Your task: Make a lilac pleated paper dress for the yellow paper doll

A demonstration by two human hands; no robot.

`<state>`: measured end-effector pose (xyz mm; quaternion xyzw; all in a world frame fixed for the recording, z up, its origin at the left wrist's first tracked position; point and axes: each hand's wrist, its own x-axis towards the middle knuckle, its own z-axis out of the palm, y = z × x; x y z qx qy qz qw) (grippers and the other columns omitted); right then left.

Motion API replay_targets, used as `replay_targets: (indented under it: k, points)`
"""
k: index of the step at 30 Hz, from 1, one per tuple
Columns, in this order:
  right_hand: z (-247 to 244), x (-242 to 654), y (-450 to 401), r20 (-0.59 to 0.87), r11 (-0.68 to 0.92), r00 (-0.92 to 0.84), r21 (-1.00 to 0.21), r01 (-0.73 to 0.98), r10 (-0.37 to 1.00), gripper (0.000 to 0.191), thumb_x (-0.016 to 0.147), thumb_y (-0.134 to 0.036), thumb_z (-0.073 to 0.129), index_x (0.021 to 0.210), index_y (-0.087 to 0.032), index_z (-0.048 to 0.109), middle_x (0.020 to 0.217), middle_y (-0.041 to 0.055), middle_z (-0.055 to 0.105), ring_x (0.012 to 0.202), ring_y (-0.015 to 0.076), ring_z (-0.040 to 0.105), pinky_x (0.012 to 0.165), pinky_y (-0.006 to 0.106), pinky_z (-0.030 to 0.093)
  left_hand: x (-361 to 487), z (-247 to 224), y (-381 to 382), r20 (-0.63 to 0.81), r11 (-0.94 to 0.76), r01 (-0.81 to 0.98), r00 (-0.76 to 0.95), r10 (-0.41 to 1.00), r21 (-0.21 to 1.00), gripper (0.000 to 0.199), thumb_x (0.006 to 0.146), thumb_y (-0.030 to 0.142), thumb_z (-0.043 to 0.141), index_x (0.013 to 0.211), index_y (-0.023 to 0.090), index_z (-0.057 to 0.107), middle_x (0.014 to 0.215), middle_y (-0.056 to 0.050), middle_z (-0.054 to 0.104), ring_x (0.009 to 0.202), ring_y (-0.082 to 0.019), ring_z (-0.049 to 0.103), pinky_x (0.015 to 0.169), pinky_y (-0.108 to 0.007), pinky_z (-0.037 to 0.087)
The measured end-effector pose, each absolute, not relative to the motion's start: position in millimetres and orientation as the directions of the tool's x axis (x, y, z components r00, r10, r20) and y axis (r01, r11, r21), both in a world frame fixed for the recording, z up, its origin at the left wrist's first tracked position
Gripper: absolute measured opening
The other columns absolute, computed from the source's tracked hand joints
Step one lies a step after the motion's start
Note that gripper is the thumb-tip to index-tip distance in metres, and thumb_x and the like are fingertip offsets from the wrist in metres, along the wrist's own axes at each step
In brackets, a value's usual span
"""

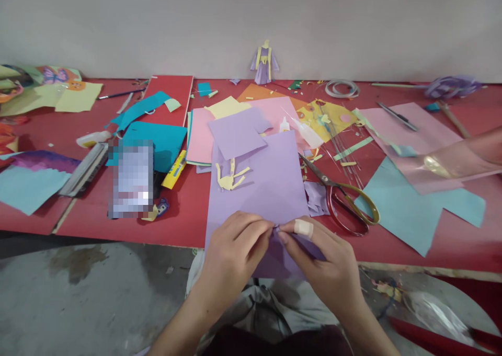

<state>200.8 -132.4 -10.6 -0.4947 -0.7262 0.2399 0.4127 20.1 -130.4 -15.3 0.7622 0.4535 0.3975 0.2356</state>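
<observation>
My left hand (237, 246) and my right hand (333, 259) meet over the near part of a large purple sheet of paper (259, 194). Between their fingertips is a tiny purple paper piece (276, 226), pinched from both sides and mostly covered by the fingers. A bandage (303, 228) wraps one finger of the right hand. On the sheet, just beyond the left hand, lies a thin yellow paper cutout (226, 181) with narrow strips. Scissors (328, 182) with red and olive handles rest beyond the right hand, beside crumpled purple scraps (316, 198).
A paper doll (265, 66) leans on the wall at the back. To the left are a yellow glue stick (174, 170) and a blurred-out phone (132, 175). Light blue paper (408, 209) and a pen (398, 116) on pink paper lie right. The red table's front edge runs near my lap.
</observation>
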Motion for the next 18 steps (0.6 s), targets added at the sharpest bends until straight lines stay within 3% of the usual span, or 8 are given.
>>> replay_targets:
  k: [18]
  points:
    - [-13.0, 204.0, -129.7, 0.395, 0.451, -0.224, -0.713, 0.537, 0.891, 0.011, 0.090, -0.010, 0.067, 0.094, -0.021, 0.067, 0.081, -0.0012, 0.070, 0.075, 0.0112, 0.067, 0.071, 0.020, 0.052, 10.9, -14.5, -127.1, 0.327, -0.462, 0.439, 0.349, 0.878, 0.771, 0.015, 0.098, 0.011, 0.057, 0.108, 0.019, 0.066, 0.101, -0.004, 0.071, 0.092, -0.013, 0.064, 0.082, -0.025, 0.051]
